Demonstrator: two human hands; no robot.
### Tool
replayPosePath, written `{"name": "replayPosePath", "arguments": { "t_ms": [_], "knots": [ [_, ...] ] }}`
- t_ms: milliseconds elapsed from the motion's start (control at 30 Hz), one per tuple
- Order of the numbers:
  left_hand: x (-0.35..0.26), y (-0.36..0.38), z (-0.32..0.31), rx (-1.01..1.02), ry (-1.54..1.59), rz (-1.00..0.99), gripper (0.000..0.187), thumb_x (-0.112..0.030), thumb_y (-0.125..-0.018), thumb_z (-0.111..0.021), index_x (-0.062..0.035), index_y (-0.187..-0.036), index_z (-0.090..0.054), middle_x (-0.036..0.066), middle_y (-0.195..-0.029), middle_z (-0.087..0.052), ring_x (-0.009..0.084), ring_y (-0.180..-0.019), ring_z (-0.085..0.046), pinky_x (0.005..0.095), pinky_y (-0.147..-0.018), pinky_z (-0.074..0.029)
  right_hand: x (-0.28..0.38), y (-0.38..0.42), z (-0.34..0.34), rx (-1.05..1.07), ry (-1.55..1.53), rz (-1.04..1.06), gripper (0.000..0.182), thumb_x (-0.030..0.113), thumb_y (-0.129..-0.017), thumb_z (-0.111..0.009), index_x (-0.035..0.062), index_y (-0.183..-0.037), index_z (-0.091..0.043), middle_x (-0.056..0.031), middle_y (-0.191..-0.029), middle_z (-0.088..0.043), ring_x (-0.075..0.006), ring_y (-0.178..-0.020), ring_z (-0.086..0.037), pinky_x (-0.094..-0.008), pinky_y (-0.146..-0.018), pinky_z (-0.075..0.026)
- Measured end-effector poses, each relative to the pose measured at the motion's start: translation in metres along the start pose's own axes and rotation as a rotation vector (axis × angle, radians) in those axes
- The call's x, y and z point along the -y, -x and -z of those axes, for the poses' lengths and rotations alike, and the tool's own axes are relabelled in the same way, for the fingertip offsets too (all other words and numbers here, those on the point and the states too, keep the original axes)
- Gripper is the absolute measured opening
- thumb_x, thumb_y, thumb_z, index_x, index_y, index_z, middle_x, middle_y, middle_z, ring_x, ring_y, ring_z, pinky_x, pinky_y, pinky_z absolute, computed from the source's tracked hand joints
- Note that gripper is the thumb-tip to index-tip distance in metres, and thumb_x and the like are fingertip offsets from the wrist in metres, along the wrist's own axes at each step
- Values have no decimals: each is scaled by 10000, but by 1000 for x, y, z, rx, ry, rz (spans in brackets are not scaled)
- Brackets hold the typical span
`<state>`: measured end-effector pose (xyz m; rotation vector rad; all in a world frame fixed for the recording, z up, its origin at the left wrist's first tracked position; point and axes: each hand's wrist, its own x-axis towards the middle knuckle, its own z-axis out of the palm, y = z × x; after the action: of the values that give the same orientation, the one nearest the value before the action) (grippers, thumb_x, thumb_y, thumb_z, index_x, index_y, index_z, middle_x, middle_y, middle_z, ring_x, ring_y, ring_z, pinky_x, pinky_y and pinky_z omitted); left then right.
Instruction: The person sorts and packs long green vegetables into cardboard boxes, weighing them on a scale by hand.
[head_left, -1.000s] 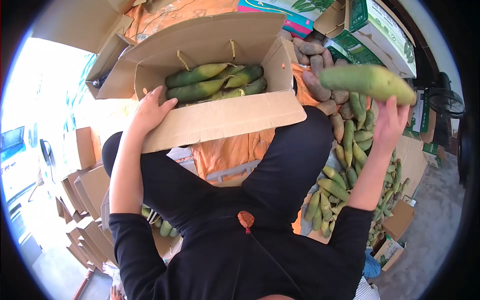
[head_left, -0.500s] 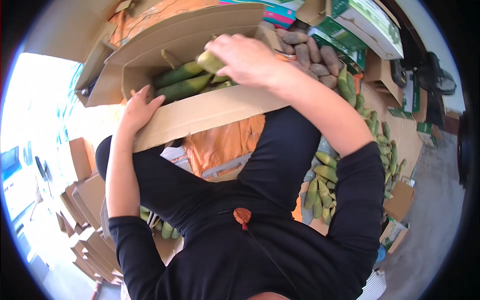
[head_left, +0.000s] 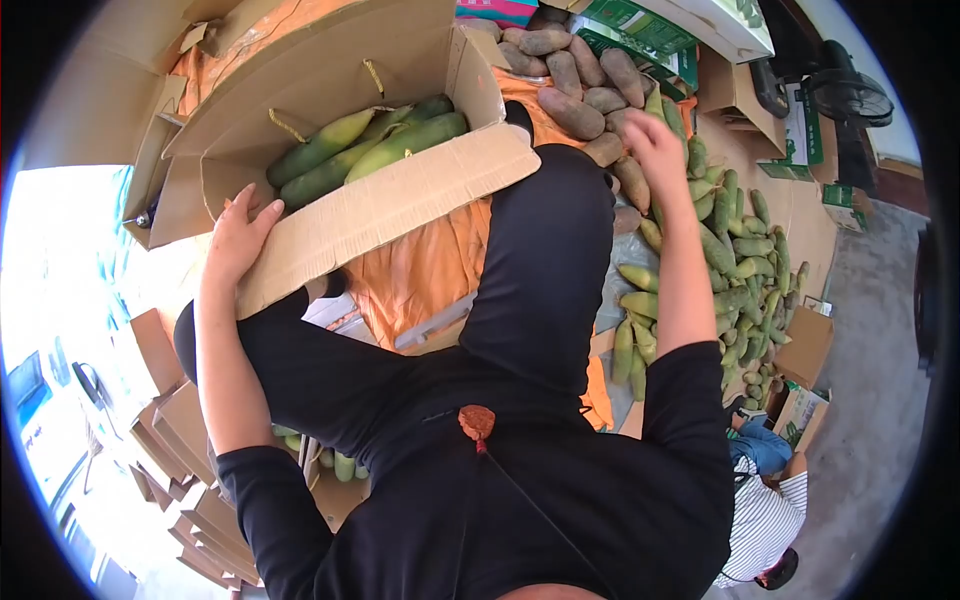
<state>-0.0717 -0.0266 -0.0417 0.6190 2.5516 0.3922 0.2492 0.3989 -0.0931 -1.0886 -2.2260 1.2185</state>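
Note:
An open cardboard box [head_left: 390,212] lies tilted across my knees, with several long green radishes [head_left: 405,145] inside it. My left hand [head_left: 243,235] rests on the box's left front corner, its fingers over the edge and apart. Off to the right, my right hand [head_left: 652,152] hangs above the line between a pile of brownish-purple tubers [head_left: 572,112] and the heap of green radishes [head_left: 740,262]. Its fingers are curled, and nothing can be made out in them.
Another person in a striped shirt [head_left: 765,525] is at the lower right. A black fan [head_left: 850,98] stands at the upper right near green-and-white boxes [head_left: 640,28]. Folded cardboard boxes [head_left: 190,430] line the left side. Orange sheeting [head_left: 415,265] lies below.
My right hand has moved from over the box out to the right, above the produce piles. My left hand stays on the box corner. The striped shirt's wearer is now more visible.

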Motion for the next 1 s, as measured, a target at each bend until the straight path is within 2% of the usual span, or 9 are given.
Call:
{"name": "replayPosePath", "arguments": {
  "t_ms": [167,233,300,533,667,867,933,967,1000],
  "knots": [
    [0,0,0,-17,-11,-29,677,-418,-822,-601,47,-1287,-438,238,-1209,-545,344,-1160,-502,389,-984,-381,-117,89,-13,-31,123,-310,239,132,-814,-599,-24,-991,-634,-109,-821,-666,-168,-684,-623,-281,-640,-488],
    [6,-3,0,-23,-32,-24,690,-421,-818,-604,53,-1289,-432,248,-1203,-545,343,-1159,-504,385,-983,-383,-172,128,-27,39,157,-278,222,116,-802,-599,-26,-965,-645,-119,-804,-664,-173,-666,-622,-290,-632,-490],
    [2,-1,-1,-7,-2,3,693,-426,-820,-603,52,-1292,-429,246,-1202,-546,340,-1160,-503,387,-985,-382,-199,165,-42,14,-56,-510,204,123,-803,-588,-18,-935,-654,-130,-776,-656,-181,-666,-620,-313,-644,-488],
    [6,-3,-2,-27,-16,-16,692,-435,-821,-604,27,-1305,-427,240,-1207,-546,333,-1148,-514,382,-983,-384,-316,247,-76,-34,-129,-665,197,105,-817,-521,15,-926,-659,-153,-747,-641,-203,-729,-626,-327,-672,-476],
    [3,-1,2,-3,41,-6,687,-424,-823,-607,27,-1308,-423,236,-1211,-545,322,-1150,-517,374,-983,-385,-228,239,-72,-70,6,-809,190,82,-797,-512,18,-895,-661,-117,-696,-628,-190,-672,-624,-333,-594,-471],
    [0,2,5,18,144,7,631,-349,-863,-588,27,-1330,-390,222,-1239,-531,280,-1154,-520,339,-973,-390,-259,247,-80,13,-306,-1066,163,76,-785,-544,10,-887,-652,-61,-674,-617,-143,-552,-594,-281,-448,-437],
    [2,2,6,36,154,-4,603,-330,-876,-577,24,-1329,-394,218,-1245,-523,262,-1129,-525,330,-959,-394,-202,237,-65,122,131,-723,162,105,-770,-598,12,-889,-657,-81,-684,-631,-168,-578,-612,-295,-509,-478],
    [8,-1,4,29,176,-13,579,-313,-883,-572,16,-1328,-401,207,-1228,-534,250,-1122,-526,323,-954,-396,-232,243,-67,177,338,-643,183,130,-760,-622,6,-887,-669,-107,-719,-654,-172,-603,-621,-311,-566,-498],
    [6,0,3,13,168,-10,571,-307,-885,-573,16,-1326,-405,192,-1218,-541,238,-1124,-523,319,-952,-396,-262,255,-72,94,76,-878,217,166,-749,-638,21,-904,-679,-140,-777,-675,-218,-692,-653,-337,-656,-511]
  ]
}}
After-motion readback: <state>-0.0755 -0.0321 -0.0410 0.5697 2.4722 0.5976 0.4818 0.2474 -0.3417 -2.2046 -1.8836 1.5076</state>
